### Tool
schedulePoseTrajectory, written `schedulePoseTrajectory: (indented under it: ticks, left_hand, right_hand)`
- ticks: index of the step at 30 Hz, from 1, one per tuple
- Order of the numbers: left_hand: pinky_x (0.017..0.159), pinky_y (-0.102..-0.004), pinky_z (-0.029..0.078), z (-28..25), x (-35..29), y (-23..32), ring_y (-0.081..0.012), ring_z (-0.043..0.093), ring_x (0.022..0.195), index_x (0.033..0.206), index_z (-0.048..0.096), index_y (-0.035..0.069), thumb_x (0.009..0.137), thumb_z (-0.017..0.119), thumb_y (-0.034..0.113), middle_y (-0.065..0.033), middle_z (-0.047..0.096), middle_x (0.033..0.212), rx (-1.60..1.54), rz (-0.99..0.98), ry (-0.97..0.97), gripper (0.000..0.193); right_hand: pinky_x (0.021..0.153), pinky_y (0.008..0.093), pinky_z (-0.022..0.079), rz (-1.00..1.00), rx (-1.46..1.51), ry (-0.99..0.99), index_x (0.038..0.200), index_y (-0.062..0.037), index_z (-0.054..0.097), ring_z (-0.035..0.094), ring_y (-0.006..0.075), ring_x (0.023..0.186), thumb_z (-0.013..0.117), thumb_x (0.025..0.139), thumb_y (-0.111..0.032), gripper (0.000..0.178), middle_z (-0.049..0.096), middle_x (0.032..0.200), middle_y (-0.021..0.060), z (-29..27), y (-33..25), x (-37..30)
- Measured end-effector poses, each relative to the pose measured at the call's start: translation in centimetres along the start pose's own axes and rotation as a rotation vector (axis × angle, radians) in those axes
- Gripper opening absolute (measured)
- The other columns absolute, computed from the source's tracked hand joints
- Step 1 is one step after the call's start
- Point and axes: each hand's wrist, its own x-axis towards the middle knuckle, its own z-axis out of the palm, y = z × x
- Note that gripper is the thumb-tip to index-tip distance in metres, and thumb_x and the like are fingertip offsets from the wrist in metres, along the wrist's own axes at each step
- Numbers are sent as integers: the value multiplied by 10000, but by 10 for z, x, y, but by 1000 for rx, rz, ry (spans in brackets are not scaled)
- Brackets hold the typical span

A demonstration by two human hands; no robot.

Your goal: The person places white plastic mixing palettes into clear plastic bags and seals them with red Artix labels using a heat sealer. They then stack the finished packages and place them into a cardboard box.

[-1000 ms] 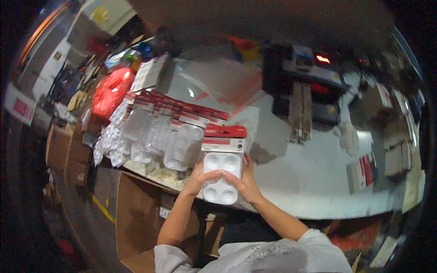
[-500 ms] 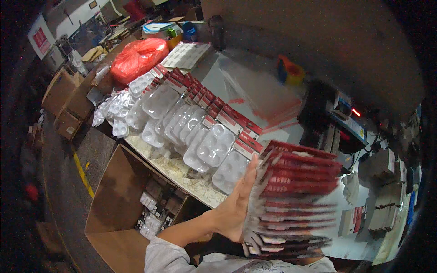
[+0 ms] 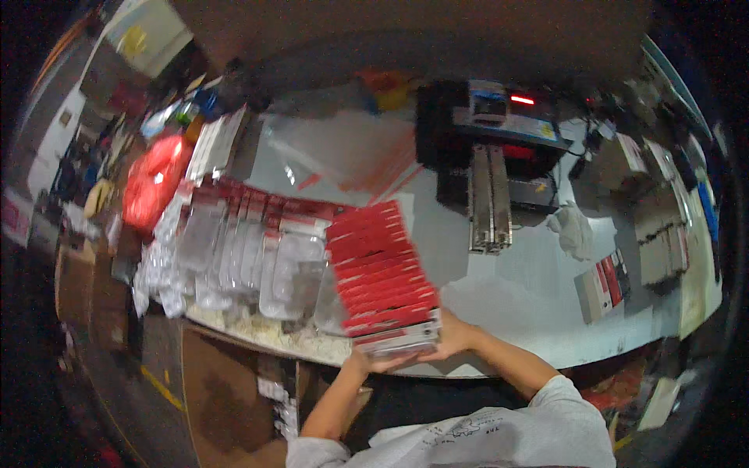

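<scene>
I carry a thick stack of red-and-white cards (image 3: 382,269) between both hands, over the table's front edge. My left hand (image 3: 373,361) is closed around its lower left end, and my right hand (image 3: 451,337) grips the lower right side. The fingers are partly hidden by the stack, and motion blurs it. Just left of the stack, a row of white plastic palettes (image 3: 289,277) with red header cards (image 3: 261,204) lies overlapping along the table. The stack covers the right end of that row.
A dark machine (image 3: 460,117) with a lit red display and metal rails (image 3: 489,199) stands at the back right. Right of it lie a white cloth (image 3: 573,230), a small red-and-white card pile (image 3: 601,286) and grey stacks (image 3: 663,230). A red plastic bag (image 3: 156,183) sits far left; an open cardboard box (image 3: 226,382) stands below.
My view has swung right. The stack is tilted differently and now shows its red card faces, held over the front edge. My right hand, hidden before, has come into sight.
</scene>
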Motion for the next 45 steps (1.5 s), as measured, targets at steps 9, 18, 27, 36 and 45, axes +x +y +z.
schedulePoseTrajectory:
  ticks: [9,18,27,36,45]
  left_hand:
    - [1055,-505,174,-6,-48,-6,-422,85,1331,1408,-72,68,507,841,365,-262,1,1437,-301,-55,348,1317]
    - [1052,-497,182,16,-21,-17,-410,103,1321,1405,-53,65,504,842,354,-253,25,1427,-321,-121,185,1302]
    - [1049,-489,190,51,-25,-18,-398,121,1311,1401,-34,63,501,844,343,-244,49,1417,-741,-121,451,1288]
    - [1045,-481,198,85,-26,-20,-385,139,1302,1397,-15,60,498,845,332,-235,72,1407,-968,-61,618,1274]
    - [1042,-473,207,80,-25,-25,-373,158,1292,1393,4,57,495,847,321,-226,96,1397,-992,-34,672,1260]
  right_hand:
    - [1001,553,134,-255,-197,23,1434,-41,-61,89,410,1360,744,528,-520,1303,3,1476,258,3,-39,36]
    - [993,602,154,-107,-300,8,1411,-36,-149,45,376,1381,810,490,-377,1372,-79,1478,250,-18,-14,-10]
    - [919,530,218,-108,-384,307,1426,-13,105,181,434,1315,727,531,-242,1113,103,1442,286,21,-84,-21]
    - [902,479,233,-157,-375,479,1259,-131,450,307,365,1298,762,558,-252,776,313,1414,172,39,-101,-46]
    - [826,402,263,-271,-817,644,943,-217,652,518,220,989,770,612,-329,369,507,1093,28,59,-100,-55]
